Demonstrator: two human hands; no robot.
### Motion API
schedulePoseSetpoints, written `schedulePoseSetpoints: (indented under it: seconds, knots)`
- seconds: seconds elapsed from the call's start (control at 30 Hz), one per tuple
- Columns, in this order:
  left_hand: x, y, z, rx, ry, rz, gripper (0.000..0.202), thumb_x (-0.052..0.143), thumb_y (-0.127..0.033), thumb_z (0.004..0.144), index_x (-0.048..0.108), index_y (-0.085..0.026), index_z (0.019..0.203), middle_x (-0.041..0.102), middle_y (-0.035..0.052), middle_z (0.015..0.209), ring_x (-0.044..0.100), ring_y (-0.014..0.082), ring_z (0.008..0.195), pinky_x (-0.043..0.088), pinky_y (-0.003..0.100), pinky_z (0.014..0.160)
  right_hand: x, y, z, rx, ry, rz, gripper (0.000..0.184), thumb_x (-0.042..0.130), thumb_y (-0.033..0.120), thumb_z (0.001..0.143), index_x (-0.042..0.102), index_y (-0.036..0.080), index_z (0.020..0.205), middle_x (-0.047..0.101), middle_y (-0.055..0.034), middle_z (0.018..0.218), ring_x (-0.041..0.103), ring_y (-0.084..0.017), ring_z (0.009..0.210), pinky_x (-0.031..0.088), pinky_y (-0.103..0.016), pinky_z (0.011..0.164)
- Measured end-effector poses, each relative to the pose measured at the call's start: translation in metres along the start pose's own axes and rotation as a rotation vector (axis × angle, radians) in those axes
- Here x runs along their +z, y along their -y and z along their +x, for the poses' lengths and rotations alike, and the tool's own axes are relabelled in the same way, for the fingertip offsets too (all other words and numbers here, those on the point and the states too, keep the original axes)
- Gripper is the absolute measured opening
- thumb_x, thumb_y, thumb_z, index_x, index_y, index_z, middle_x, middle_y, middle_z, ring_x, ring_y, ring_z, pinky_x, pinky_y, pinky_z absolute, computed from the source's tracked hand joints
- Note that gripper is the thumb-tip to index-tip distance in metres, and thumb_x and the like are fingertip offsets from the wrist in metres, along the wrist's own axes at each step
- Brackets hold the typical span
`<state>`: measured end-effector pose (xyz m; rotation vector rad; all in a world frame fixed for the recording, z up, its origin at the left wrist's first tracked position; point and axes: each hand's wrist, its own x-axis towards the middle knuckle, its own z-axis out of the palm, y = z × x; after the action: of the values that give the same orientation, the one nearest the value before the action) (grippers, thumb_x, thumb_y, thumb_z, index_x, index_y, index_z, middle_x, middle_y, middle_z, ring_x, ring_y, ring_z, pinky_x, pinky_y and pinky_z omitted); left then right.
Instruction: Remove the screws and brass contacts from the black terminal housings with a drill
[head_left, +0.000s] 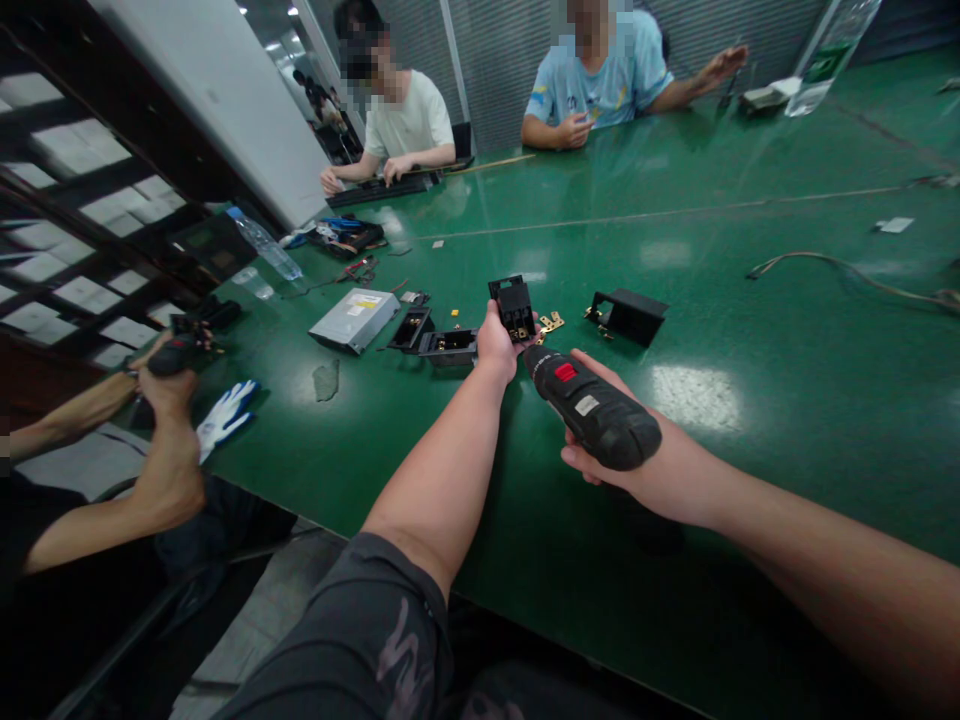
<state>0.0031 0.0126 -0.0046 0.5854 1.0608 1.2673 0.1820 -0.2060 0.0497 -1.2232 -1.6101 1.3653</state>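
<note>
My left hand (497,345) is closed round a black plastic housing (515,306) with brass-coloured parts inside, held just above the green table (720,240). In my right hand (637,480) is a black cordless drill (596,408) with a red switch on top. Its front end points at the housing; whether the tip touches it I cannot tell. Brass strips (552,322) lie right beside the housing. To the right sits another black housing (628,315), tipped on its side. Left of my left hand are two open black housings, the nearer one (448,346) showing brass parts.
A silver disc drive (354,319) lies at left, with a water bottle (264,243) behind it. A co-worker's hands (169,380) hold a drill near a white-and-blue glove (226,418). Two people sit across the table. A cable (847,268) lies at right.
</note>
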Motion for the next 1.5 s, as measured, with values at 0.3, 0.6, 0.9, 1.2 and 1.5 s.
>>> schedulePoseSetpoints:
  seconds: [0.3, 0.6, 0.9, 1.2, 1.5]
  knots:
    - [-0.0011, 0.0008, 0.0014, 0.000, -0.003, 0.005, 0.067, 0.036, -0.064, 0.121, 0.080, -0.016, 0.139, 0.083, 0.0085, 0.086, 0.076, 0.0205, 0.068, 0.062, 0.035, 0.079, 0.0001, -0.0032, -0.0001, -0.024, -0.001, 0.014, 0.126, 0.089, 0.037, 0.096, 0.009, 0.034, 0.194, 0.083, -0.0079, 0.115, 0.080, -0.027, 0.082, 0.068, -0.046, 0.079]
    - [-0.0011, 0.0008, 0.0016, -0.001, -0.003, 0.026, 0.072, 0.034, -0.066, 0.121, 0.081, -0.014, 0.140, 0.084, 0.0098, 0.089, 0.078, 0.0204, 0.071, 0.064, 0.035, 0.080, 0.0000, -0.0005, -0.0003, 0.004, 0.000, -0.001, 0.129, 0.089, 0.041, 0.094, 0.008, 0.033, 0.194, 0.082, -0.0092, 0.118, 0.079, -0.027, 0.082, 0.068, -0.048, 0.079]
    - [-0.0011, 0.0008, 0.0021, 0.000, 0.002, -0.002, 0.070, 0.038, -0.066, 0.120, 0.081, -0.014, 0.136, 0.083, 0.0093, 0.086, 0.077, 0.0197, 0.066, 0.063, 0.033, 0.075, 0.0000, -0.0002, 0.0002, -0.004, -0.004, -0.002, 0.128, 0.088, 0.040, 0.094, 0.009, 0.033, 0.194, 0.082, -0.0093, 0.118, 0.079, -0.027, 0.081, 0.067, -0.048, 0.080]
    - [-0.0005, 0.0010, 0.0022, -0.007, -0.006, -0.013, 0.070, 0.036, -0.065, 0.121, 0.081, -0.014, 0.139, 0.083, 0.0080, 0.086, 0.076, 0.0193, 0.065, 0.064, 0.034, 0.076, 0.0009, -0.0036, 0.0010, -0.009, -0.005, 0.004, 0.129, 0.088, 0.040, 0.094, 0.007, 0.032, 0.194, 0.082, -0.0105, 0.121, 0.079, -0.027, 0.081, 0.067, -0.047, 0.079]
    - [0.0003, -0.0002, 0.0012, -0.018, -0.017, -0.017, 0.069, 0.041, -0.067, 0.119, 0.082, -0.014, 0.135, 0.083, 0.0088, 0.085, 0.077, 0.0195, 0.066, 0.063, 0.033, 0.074, 0.0000, 0.0018, -0.0006, 0.020, 0.000, 0.011, 0.131, 0.087, 0.042, 0.091, 0.007, 0.031, 0.194, 0.081, -0.0122, 0.123, 0.078, -0.027, 0.081, 0.067, -0.048, 0.077]
